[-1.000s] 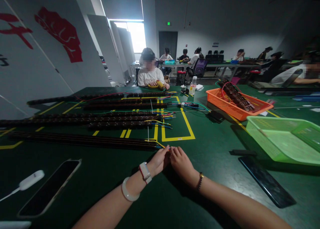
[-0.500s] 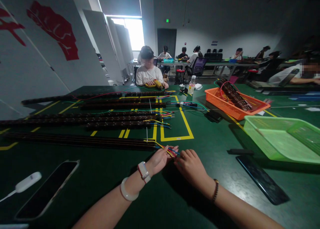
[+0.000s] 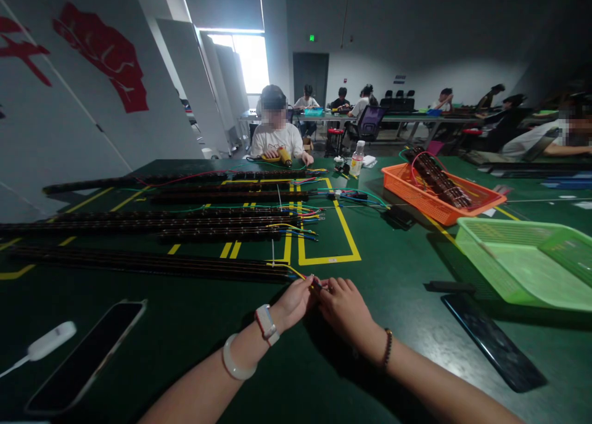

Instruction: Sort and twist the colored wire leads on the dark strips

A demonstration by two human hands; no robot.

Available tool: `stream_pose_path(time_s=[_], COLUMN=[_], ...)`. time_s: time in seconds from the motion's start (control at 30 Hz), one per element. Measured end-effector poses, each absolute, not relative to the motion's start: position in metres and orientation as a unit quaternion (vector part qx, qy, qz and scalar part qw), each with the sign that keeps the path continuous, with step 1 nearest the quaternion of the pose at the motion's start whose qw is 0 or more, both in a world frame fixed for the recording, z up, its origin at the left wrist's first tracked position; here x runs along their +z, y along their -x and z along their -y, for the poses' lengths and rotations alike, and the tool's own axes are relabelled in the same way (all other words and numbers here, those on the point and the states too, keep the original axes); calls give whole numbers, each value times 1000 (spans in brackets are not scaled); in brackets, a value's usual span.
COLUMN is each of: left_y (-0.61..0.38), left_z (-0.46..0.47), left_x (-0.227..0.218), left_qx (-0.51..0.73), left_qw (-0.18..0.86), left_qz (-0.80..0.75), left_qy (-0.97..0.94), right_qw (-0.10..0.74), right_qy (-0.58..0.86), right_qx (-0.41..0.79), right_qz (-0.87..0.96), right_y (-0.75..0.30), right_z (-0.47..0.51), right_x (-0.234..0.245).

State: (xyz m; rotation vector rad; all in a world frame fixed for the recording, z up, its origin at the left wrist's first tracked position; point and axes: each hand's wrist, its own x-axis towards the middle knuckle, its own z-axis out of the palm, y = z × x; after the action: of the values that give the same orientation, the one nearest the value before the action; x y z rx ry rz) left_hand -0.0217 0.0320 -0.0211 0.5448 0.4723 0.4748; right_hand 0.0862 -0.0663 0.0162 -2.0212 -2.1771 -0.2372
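Note:
The nearest long black cable bundle (image 3: 152,262) lies across the table, and thin coloured wires (image 3: 292,270), yellow and blue among them, come out of its right end. My left hand (image 3: 295,302) is closed around these wires close to the bundle's end. Pressed up against its fingertips is my right hand (image 3: 346,308), its fingers pinched together. A small dark piece (image 3: 317,284) shows between the two hands, at my right fingertips; its kind is too small to tell. Most of the wire ends are hidden by my fingers.
More black cable bundles (image 3: 222,219) lie beyond. To the right are an orange basket (image 3: 416,197) holding a bundle, a green basket (image 3: 485,276) and a dark phone (image 3: 494,344). Another phone (image 3: 87,356) lies left. Across the table sits a person (image 3: 276,134) with a yellow tool (image 3: 284,157).
My right hand has moved left against my left hand. My left fingers, stretched out under the fanned wires before, have closed, and the wire ends are now covered.

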Motion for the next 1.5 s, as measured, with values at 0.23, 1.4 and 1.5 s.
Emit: stream_pose_path(time_s=[0.23, 1.4, 1.5], left_y=[22, 26, 26], left_z=[-31, -36, -37], left_x=[-22, -13, -15], left_qx=[212, 249, 249], left_qw=[915, 888, 887], left_qz=[-246, -257, -269], left_qy=[-241, -290, -281], right_qw=[144, 315, 293], right_qy=[689, 584, 512], right_qx=[75, -49, -64], right_qz=[707, 747, 805], right_y=[-98, -167, -159], right_z=[60, 22, 34], right_x=[49, -10, -4])
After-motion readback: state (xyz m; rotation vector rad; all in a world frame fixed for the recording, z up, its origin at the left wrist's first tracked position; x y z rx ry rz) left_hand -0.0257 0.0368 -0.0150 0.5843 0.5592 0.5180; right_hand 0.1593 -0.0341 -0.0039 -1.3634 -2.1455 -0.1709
